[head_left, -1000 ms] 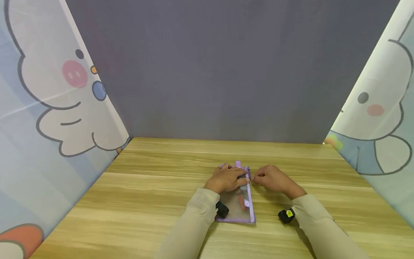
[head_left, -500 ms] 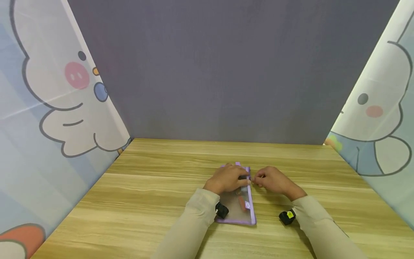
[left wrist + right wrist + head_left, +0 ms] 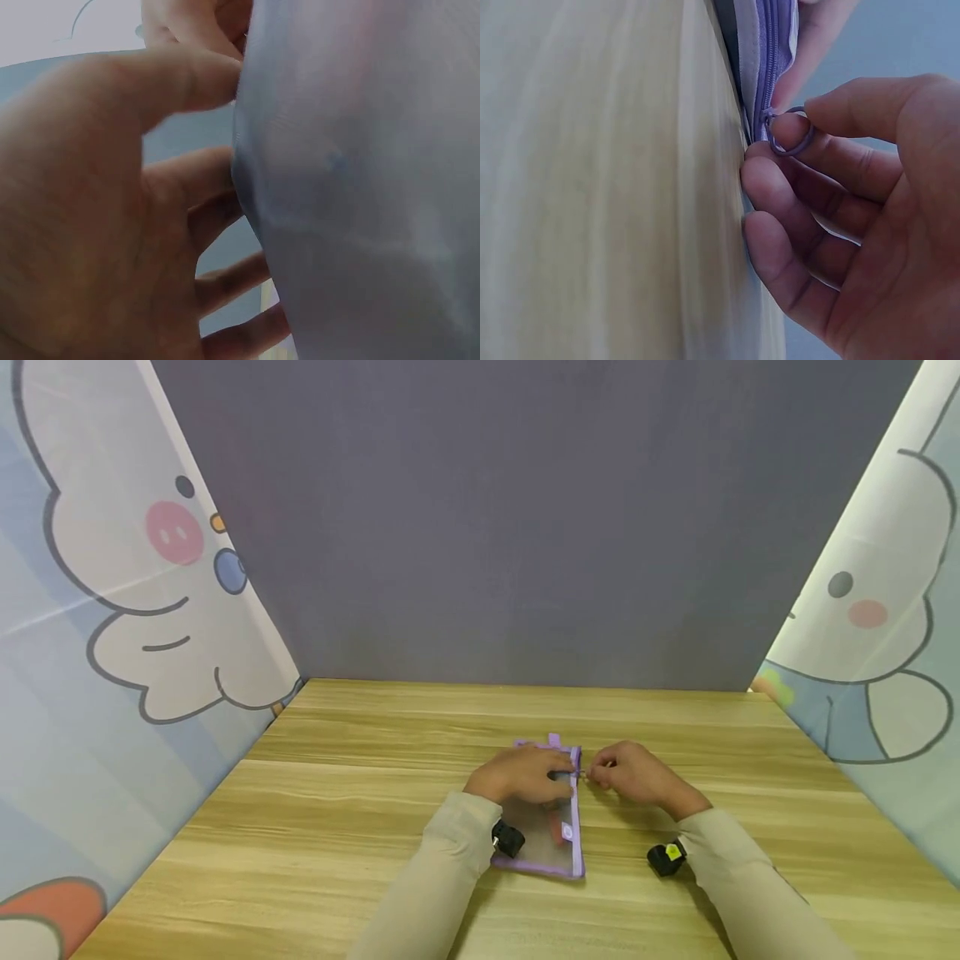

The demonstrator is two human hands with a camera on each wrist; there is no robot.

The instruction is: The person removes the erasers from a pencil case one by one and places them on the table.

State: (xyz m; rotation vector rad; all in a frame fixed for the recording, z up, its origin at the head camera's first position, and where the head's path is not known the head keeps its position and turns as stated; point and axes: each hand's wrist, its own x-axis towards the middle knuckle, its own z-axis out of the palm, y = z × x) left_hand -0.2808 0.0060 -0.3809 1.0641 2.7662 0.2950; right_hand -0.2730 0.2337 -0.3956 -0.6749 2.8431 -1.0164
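A mesh zip pouch [image 3: 536, 843] with purple edging lies on the table under my left hand [image 3: 525, 774]. Something reddish [image 3: 556, 827] shows through its mesh. My left hand rests on the upper part of the pouch, its fingers spread towards the zipped edge; the left wrist view has the fingers [image 3: 225, 281] against the grey mesh. At that edge, my right hand [image 3: 628, 772] pinches the purple ring of the zipper pull [image 3: 799, 150] between thumb and forefinger. In the right wrist view the zipper [image 3: 771, 60] runs up from the ring, and the other fingers are curled below it.
The wooden table [image 3: 360, 827] extends on both sides of the pouch. A grey panel [image 3: 525, 527] stands at the far edge, with cartoon-printed cloths [image 3: 150, 652] left and right. A black wrist device [image 3: 666, 858] is on the right wrist.
My left hand has shifted slightly left, and the near end of the pouch has swung a little left. The right hand stays at nearly the same spot.
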